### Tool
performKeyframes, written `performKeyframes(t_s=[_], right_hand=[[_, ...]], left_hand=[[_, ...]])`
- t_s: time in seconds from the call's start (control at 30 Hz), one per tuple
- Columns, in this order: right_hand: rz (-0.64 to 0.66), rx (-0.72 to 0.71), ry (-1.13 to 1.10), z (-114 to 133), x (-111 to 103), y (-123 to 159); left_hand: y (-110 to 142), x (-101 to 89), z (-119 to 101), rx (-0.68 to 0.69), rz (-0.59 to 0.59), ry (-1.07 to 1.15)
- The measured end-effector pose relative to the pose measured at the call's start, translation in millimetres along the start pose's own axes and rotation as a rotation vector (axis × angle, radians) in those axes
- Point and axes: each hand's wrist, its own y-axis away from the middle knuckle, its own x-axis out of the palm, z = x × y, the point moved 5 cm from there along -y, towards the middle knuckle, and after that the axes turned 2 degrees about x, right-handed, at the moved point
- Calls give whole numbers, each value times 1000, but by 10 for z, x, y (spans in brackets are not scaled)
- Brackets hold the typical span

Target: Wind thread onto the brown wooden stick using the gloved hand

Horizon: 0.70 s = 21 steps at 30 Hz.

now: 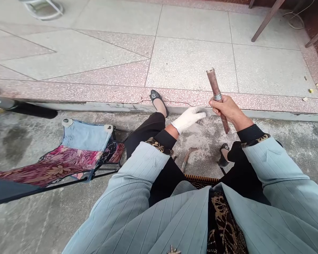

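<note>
Where right fingers (215,104) curl — stick (214,83) lies within.

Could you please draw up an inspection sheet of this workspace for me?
Surface: grey concrete below a raised tiled floor.
Job's things: stick, tilted, with a binding around it; thin strands beside it.
Clutter: second stick on the concrete; yellow scraps on the tiled floor.
Grips: left grip, white-gloved, at the strands, hold unclear; right grip, bare, closed around the stick.
Cables: thin coil on the tiled floor, probably a cable.
Surroundings: chair at left; wooden legs at far right.
</note>
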Motion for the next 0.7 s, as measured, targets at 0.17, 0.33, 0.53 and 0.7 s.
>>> performKeyframes(t_s=[0.17,0.33,0.53,0.7], right_hand=[[-54,-7,91,-18,-23,-27],[-47,7,117,-20,-21,-31],[27,90,113,-84,0,-36],[102,142,75,-171,2,-40]], left_hand=[[18,-17,-73,49,-71,-10],[2,-23,-74,64,-29,-111],[-14,-164,-100,183,-237,-309],[30,-198,-150,162,-393,-466]])
